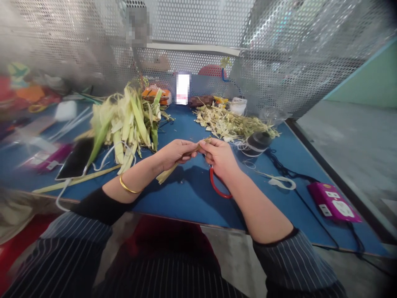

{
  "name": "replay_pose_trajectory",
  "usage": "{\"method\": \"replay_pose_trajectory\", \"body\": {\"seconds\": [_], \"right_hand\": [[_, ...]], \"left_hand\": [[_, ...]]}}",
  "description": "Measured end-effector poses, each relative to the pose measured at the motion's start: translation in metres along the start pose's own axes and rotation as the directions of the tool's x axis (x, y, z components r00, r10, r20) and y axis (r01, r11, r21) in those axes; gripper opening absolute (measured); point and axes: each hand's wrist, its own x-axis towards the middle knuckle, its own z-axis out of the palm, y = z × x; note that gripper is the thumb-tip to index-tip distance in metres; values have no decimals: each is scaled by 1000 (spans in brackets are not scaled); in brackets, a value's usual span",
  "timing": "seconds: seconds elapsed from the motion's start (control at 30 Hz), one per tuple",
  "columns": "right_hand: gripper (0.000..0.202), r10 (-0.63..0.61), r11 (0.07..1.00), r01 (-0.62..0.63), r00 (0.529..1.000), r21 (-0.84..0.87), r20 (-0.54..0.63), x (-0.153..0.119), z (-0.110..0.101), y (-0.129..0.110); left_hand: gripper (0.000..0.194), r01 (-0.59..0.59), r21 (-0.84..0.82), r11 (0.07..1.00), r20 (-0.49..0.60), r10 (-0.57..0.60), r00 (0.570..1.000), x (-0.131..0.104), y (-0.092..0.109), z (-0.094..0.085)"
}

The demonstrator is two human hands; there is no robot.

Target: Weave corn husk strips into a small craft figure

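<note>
Narrow, pale-yellow corn-husk strip (166, 174) sits pinched between left hand (180, 150) and right hand (218, 154), above the flat blue tabletop (192, 205). Current step: apparently fingertip shaping (detail too small to confirm); next move likely calls for steady tension.

I see all this from my own head — one camera facing forward and down over the blue table (189, 203). My sleeves (297, 263) spread close along the bottom edge — the mesh screen (198, 20) spans the top, farther off.
</note>
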Motion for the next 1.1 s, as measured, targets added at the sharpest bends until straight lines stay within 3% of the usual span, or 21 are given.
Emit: {"method": "replay_pose_trajectory", "body": {"seconds": [0.27,0.4,0.6,0.73,0.97,1.1], "right_hand": [[22,-29,999,29,999,-23,15,-2,1,0],[24,-124,979,119,992,-164,-19,-1,-4,-6],[18,-207,838,189,978,-513,22,5,-16,-10],[19,-293,734,249,956,-632,36,6,-18,-6],[19,-481,683,322,873,-656,-72,8,-19,-2],[20,-626,671,362,744,-647,-234,12,-25,-5]], "left_hand": [[20,56,10,998,-7,-56,998,0,6,1],[18,48,-20,999,-72,-49,996,-1,10,-1],[16,16,-86,996,-128,-27,991,1,6,-18],[15,-6,-83,997,-149,-6,989,2,1,-23],[14,-78,0,997,-226,76,971,2,0,-18],[19,-21,69,997,-339,43,940,2,4,-15]]}}
